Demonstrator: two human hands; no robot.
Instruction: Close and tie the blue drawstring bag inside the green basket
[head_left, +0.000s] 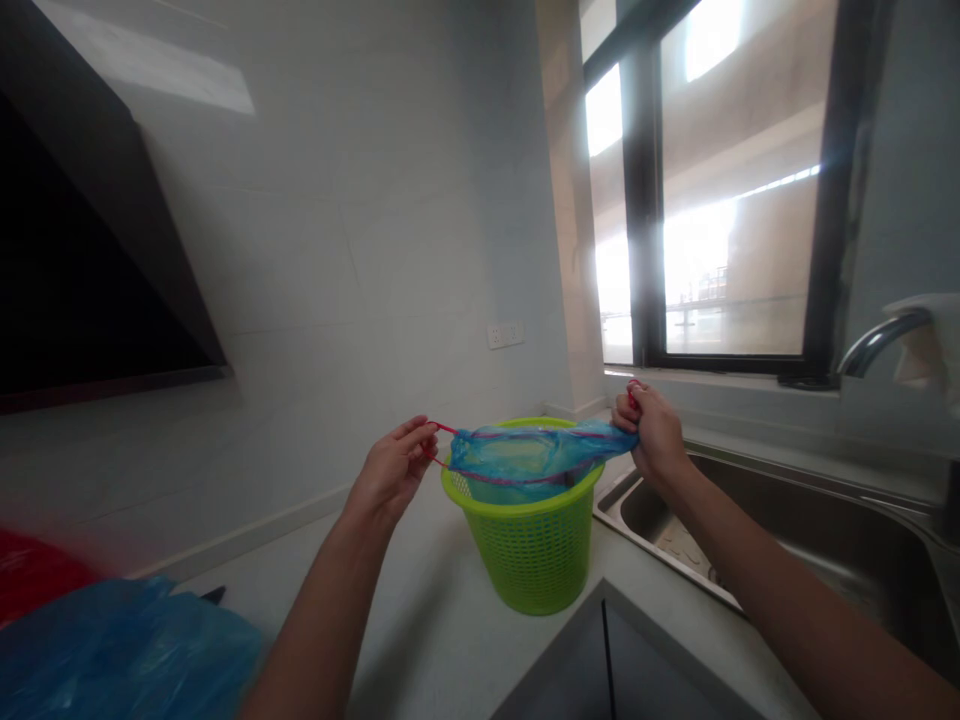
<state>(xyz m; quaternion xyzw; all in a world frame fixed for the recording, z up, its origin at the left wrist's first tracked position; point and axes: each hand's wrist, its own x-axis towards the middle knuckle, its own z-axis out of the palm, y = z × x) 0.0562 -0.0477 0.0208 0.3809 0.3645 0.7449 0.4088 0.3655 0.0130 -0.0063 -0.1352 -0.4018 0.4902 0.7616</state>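
A blue see-through drawstring garbage bag (517,456) is stretched across the mouth of a lime-green plastic basket (529,555), its lower part inside. Red drawstring runs along the bag's upper edge. On the left, my left hand (397,465) is closed on a loop of that red drawstring, which is pulled out taut from the bag. My right hand (651,432) forms a fist around the bag's other end, with a bit of red drawstring showing above the fingers. Both hands are beside the basket at about rim height. What lies deeper in the basket is hidden.
The basket stands on a white countertop (420,640) near its corner. Right of it is a steel sink (810,520) with a curved faucet (885,340). Blue plastic (127,650) and red plastic (37,575) lie at lower left. A dark range hood (90,230) juts out at upper left.
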